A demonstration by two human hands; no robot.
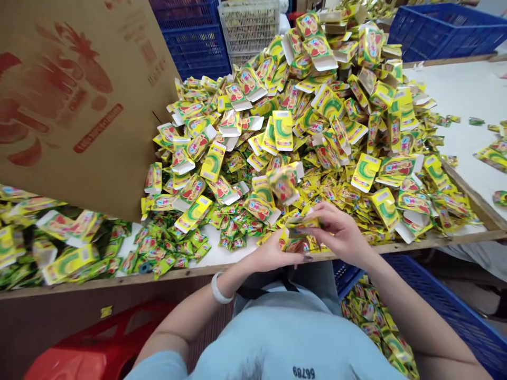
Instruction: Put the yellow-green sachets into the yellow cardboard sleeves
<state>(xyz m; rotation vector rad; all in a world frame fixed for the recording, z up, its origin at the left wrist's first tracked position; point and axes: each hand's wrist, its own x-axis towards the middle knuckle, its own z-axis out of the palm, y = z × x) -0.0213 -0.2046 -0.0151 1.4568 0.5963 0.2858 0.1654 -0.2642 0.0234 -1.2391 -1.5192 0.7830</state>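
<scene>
My left hand [273,254], with a white band on the wrist, is closed around a small yellow and green carton [292,243] at the table's front edge. Just right of it, my right hand [340,232] pinches small yellow candy packets [309,222] over the carton's upper end. The fingers partly hide both, so how far the packets are inside the carton cannot be seen. A blurred carton [283,183] with an open flap appears just beyond my hands, in front of the pile. Loose yellow packets [336,192] lie beyond my right hand, and green ones [166,248] lie to the left.
A high heap of small cartons [281,129] covers the table beyond my hands. On the left stands a large cardboard box [91,116]. A wooden rim [190,273] edges the table. Below right is a blue crate [439,301] near filled cartons; a red stool [91,348] is below left.
</scene>
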